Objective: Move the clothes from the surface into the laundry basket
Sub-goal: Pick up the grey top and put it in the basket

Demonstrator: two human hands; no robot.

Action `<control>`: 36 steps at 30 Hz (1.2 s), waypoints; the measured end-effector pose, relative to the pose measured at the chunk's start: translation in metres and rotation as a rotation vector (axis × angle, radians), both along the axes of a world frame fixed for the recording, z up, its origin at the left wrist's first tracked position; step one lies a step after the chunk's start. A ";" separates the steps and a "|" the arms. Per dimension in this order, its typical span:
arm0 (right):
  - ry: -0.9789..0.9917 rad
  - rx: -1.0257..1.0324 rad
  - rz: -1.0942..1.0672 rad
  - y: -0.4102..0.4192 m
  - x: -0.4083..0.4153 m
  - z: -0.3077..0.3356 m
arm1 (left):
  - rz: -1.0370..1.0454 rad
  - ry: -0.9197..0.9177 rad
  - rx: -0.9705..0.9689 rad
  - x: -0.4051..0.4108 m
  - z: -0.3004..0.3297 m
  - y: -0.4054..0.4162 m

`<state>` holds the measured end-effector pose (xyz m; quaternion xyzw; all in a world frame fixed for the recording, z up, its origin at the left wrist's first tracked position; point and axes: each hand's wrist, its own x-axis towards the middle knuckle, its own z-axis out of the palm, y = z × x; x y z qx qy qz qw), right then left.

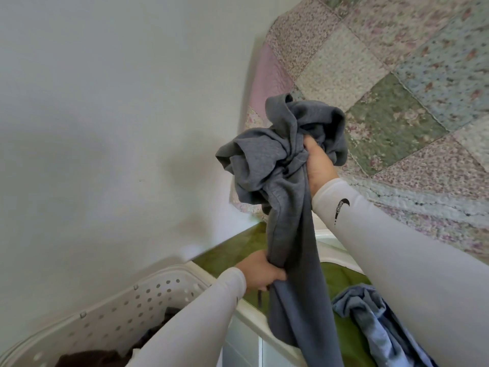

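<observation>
At centre frame the right hand (316,165) grips the bunched top of a grey garment (285,197), while the left hand (260,271) clutches its hanging length lower down. The white laundry basket (127,300) sits lower left; a blue garment (375,319) lies on the green-covered counter (232,250), lower right.

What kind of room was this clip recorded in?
Probably a bedroom or laundry corner at home: a patchwork quilt hangs by the plain wall, a white laundry basket holds dark clothes, and more clothing lies on a green-covered surface.
</observation>
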<state>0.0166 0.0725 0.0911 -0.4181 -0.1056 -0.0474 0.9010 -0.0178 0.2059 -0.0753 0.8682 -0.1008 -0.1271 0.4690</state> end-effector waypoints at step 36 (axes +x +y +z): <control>0.147 -0.932 0.221 0.057 -0.044 -0.117 | 0.298 0.043 -0.699 -0.026 0.089 0.090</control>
